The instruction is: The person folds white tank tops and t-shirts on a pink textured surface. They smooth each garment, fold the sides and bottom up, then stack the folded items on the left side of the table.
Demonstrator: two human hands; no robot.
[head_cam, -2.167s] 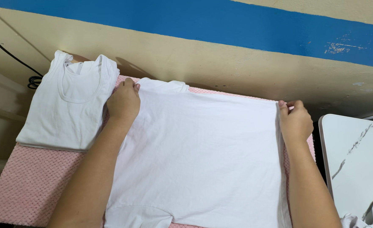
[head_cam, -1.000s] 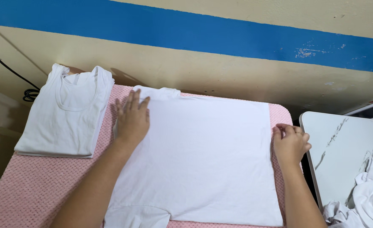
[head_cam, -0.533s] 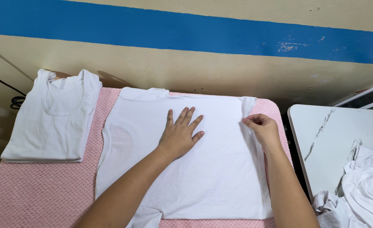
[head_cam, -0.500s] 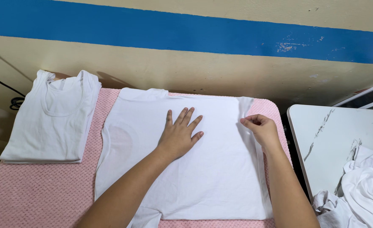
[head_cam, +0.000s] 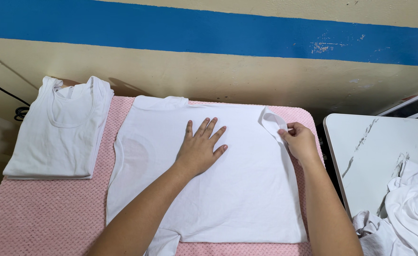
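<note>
Two hands on white shirt (head_cam: 228, 189), left hand (head_cam: 200, 149) flat, right hand (head_cam: 300, 141) pinching corner (hem cut off).

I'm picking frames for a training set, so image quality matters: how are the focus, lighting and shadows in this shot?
Head view: sharp throughout, no motion blur on the left hand or right hand; light is even and soft, without glare on the white shirt; the folded stack throws a faint shadow on the wall behind it; the white table is bright but keeps its veining.
</note>
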